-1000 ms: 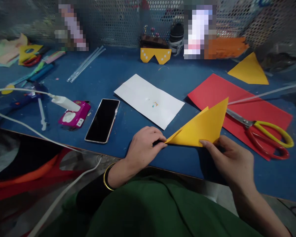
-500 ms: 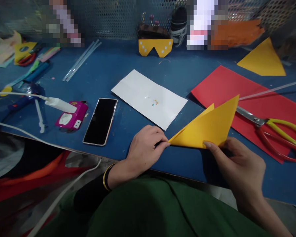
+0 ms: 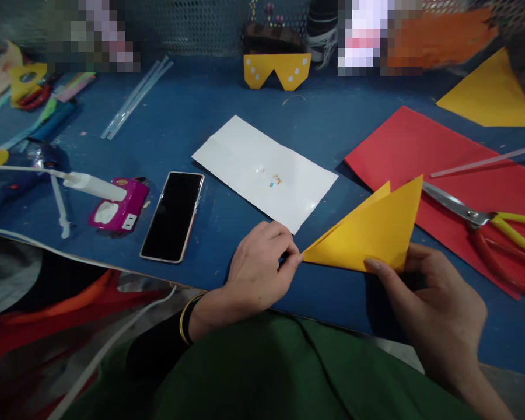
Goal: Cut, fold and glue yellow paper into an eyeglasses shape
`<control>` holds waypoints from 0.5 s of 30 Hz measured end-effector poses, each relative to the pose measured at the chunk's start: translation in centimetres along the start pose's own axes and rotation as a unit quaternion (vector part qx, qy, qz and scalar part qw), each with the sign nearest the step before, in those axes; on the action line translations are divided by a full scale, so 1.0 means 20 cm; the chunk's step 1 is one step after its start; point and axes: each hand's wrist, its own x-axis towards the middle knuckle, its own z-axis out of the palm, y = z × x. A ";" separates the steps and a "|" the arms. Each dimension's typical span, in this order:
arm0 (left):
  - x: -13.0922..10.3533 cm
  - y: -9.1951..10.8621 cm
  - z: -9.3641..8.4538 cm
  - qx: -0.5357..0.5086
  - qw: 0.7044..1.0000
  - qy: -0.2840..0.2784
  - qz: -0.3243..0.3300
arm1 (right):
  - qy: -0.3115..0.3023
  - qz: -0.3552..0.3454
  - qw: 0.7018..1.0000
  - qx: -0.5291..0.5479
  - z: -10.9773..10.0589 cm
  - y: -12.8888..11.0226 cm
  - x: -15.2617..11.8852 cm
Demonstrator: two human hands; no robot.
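A yellow paper folded into a triangle (image 3: pixel 370 230) lies on the blue table (image 3: pixel 210 111), its upper layer slightly lifted. My left hand (image 3: pixel 258 268) pinches its left tip against the table. My right hand (image 3: pixel 433 303) grips its lower right corner, thumb on top. Just behind the triangle a red paper sheet (image 3: pixel 424 157) lies flat, with red-and-yellow-handled scissors (image 3: pixel 494 233) resting on it.
A white paper sheet (image 3: pixel 262 172) and a black phone (image 3: pixel 172 216) lie left of centre. A pink device (image 3: pixel 118 207) with a white cable, glue sticks (image 3: pixel 135 99), a yellow paper mask (image 3: pixel 276 70) and another yellow triangle (image 3: pixel 490 93) sit around the table.
The view has tilted down a little, so everything sits higher in the picture. Both hands keep their hold on the yellow triangle, which has barely moved.
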 end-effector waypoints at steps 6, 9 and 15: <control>0.00 0.01 0.01 0.016 1.000 -0.002 -0.006 | -0.004 -0.018 1.000 -0.025 0.01 0.02 0.00; 0.00 0.01 0.02 0.020 1.000 -0.002 -0.005 | -0.010 -0.020 0.999 -0.038 0.01 0.01 0.01; 0.01 0.01 0.01 0.024 1.000 -0.009 -0.004 | -0.018 -0.034 0.998 -0.053 0.00 0.00 0.03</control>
